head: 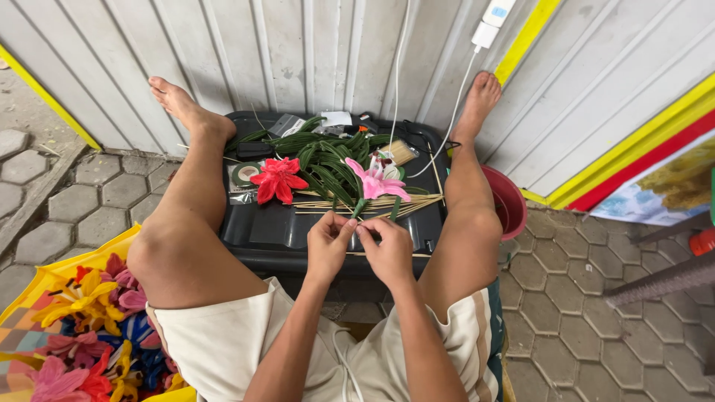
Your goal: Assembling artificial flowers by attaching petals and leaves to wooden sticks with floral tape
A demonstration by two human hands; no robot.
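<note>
Left hand (328, 242): raised over the near edge of the black lid, fingers curled in, thumb and forefinger pinched on the green stem (359, 209) just below the pink flower.
Right hand (387, 249): touching the left hand, fingertips pressed together on the same stem from the other side.
Pink flower (378, 181): a handmade lily with long pointed petals, head tilted away from the person, lying over the stick bundle; its stem runs down into both hands.
Red flower (277, 179): same make, lying flat on the lid, left of the pink one, well apart from the hands.
Sticks (387, 204): thin pale skewers in a loose sheaf across the lid, just beyond the fingertips; one lone stick lies nearer, under the hands.
Green leaves (320, 152): pile of dark green wrapped strips behind the flowers.
Tape roll (244, 174): green ring, left of the red flower.
Work surface: black plastic lid (268, 234), held between the person's bare legs.
Finished flowers (97, 327): yellow, pink, red and blue, heaped in a yellow bag by the left thigh.
Red bucket (510, 201): beside the right knee.
White cable (447, 126): runs from a wall plug down to the lid.
</note>
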